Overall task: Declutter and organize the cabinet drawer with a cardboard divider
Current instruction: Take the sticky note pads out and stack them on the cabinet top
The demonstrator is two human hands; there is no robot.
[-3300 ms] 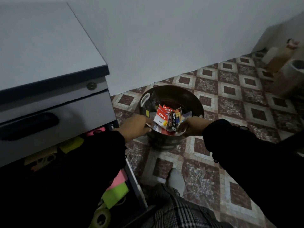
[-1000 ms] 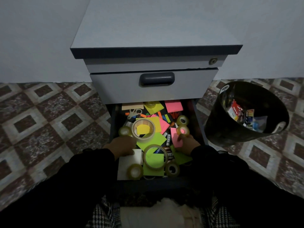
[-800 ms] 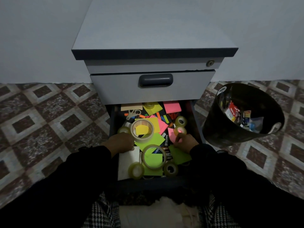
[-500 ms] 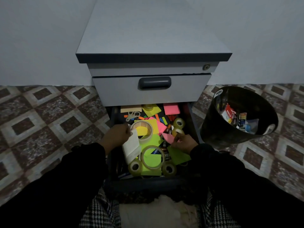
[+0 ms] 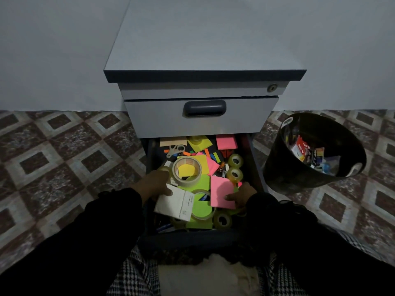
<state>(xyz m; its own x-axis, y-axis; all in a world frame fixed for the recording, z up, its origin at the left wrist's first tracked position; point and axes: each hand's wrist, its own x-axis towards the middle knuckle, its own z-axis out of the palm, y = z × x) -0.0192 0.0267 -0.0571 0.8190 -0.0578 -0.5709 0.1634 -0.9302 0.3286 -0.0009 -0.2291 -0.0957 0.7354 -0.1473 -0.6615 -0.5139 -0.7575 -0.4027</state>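
Both my hands have lifted paper since a moment ago: left hand [image 5: 152, 184] pinches a white pad [image 5: 174, 203], right hand [image 5: 242, 194] a pink pad [image 5: 222, 194], over the drawer [image 5: 255, 165] front edge. Loose tape rolls [image 5: 234, 167] could snag and tumble out.

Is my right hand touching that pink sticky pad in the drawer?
Touching. The head view shows the right hand gripping the pink sticky pad, thumb lying on its face.

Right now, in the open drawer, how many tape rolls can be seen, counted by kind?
Wide beige roll: 1
Large clear roll: 1
Small clear rolls: 6, two of them partly hidden
Total: 8
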